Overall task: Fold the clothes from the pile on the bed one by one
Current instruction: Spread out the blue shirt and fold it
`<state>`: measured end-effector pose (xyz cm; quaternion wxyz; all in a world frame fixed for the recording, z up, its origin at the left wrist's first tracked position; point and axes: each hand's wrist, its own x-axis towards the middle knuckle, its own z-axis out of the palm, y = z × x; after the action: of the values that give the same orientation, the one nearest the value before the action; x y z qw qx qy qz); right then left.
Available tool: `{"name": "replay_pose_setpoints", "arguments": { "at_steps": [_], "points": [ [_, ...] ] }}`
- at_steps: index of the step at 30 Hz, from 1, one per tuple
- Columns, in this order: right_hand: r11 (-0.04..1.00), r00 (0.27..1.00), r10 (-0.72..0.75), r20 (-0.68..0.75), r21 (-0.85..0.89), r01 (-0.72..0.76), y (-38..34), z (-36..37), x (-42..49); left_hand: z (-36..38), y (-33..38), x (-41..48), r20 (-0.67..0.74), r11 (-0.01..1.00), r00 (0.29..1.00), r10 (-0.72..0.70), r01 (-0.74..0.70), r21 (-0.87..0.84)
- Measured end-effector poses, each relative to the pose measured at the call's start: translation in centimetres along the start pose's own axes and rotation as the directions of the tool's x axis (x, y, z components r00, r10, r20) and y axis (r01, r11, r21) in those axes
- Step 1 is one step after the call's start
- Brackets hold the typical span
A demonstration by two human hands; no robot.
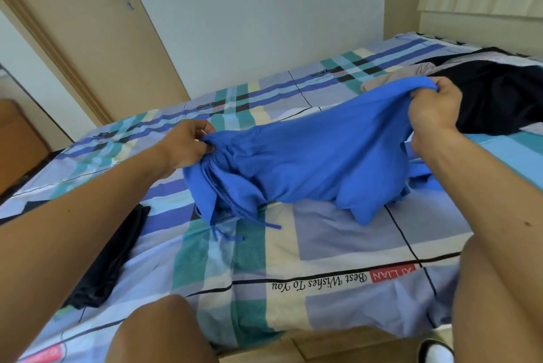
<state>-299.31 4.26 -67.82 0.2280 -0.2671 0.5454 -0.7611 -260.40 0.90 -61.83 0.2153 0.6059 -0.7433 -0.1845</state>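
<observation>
A bright blue garment (308,157) with drawstrings hangs stretched between my two hands above the bed (338,233). My left hand (188,145) grips its gathered left end, where the strings dangle onto the sheet. My right hand (435,109) holds the other end raised higher. The garment's lower folds rest bunched on the plaid sheet. Behind my right hand lies the pile: a black garment (499,101) and a beige piece (393,77).
A dark garment (111,256) lies flat on the bed under my left forearm. My knees are at the bed's near edge. A door (97,39) stands at the far left, a white wall behind the bed, a cabinet at the top right.
</observation>
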Motion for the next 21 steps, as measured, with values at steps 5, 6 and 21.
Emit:
{"name": "replay_pose_setpoints", "arguments": {
  "at_steps": [5,6,21],
  "points": [
    [0.985,0.998,-0.001,0.062,-0.17,0.011,2.1,0.2,1.3,-3.5,2.3,1.0,-0.192,0.964,0.959,0.211,-0.171,0.206],
    [0.979,0.997,0.005,0.082,-0.205,0.012,2.2,0.4,1.7,-4.9,3.1,1.3,-0.193,0.924,0.937,0.291,-0.223,0.31],
    [0.771,0.814,-0.485,0.321,-0.283,0.571,-23.4,13.6,9.8,-26.8,13.7,8.0,-0.569,0.811,0.747,0.343,0.07,0.581]
  ]
}}
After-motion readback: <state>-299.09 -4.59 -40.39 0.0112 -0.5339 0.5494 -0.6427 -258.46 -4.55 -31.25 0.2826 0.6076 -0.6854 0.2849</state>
